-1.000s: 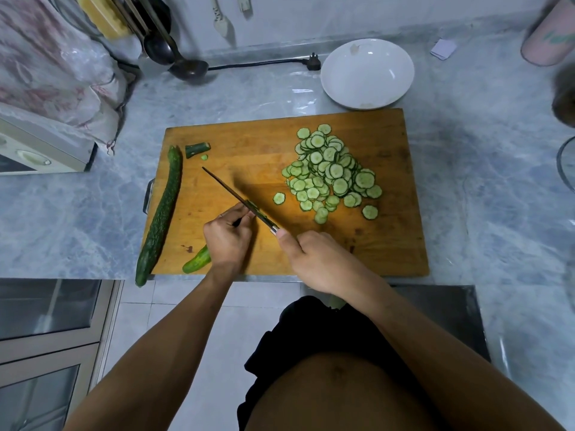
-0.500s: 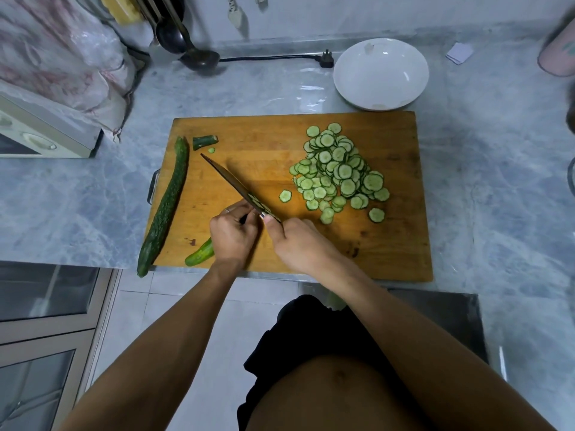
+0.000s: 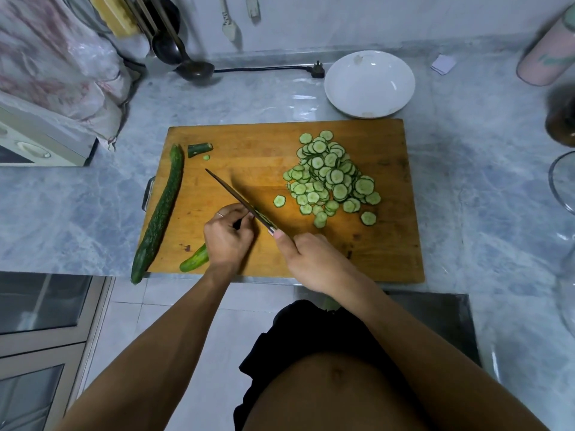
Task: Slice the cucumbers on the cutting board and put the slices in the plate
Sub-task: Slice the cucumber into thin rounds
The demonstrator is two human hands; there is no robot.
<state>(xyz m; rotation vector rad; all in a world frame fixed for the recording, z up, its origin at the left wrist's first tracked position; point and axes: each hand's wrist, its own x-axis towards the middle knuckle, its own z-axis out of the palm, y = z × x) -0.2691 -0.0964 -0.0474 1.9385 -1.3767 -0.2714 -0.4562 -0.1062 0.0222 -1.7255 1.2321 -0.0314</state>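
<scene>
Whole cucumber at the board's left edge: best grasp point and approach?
Grip the whole cucumber mid-length, from above, fingers across its width. It lies flat and long along the cutting board edge, near end overhanging the counter; a middle grip probably balances it.

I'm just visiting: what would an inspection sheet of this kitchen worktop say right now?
Surface: grey marble counter, wooden cutting board.
Job's things: sliced pile; whole cucumber; part-cut cucumber; plate holds no slices.
Clutter: cut end, ladle, pink container.
Hands: left hand holds the part-cut cucumber; right hand grips the knife.
Cables: black cord and plug.
Surroundings: cloth-covered appliance.
</scene>
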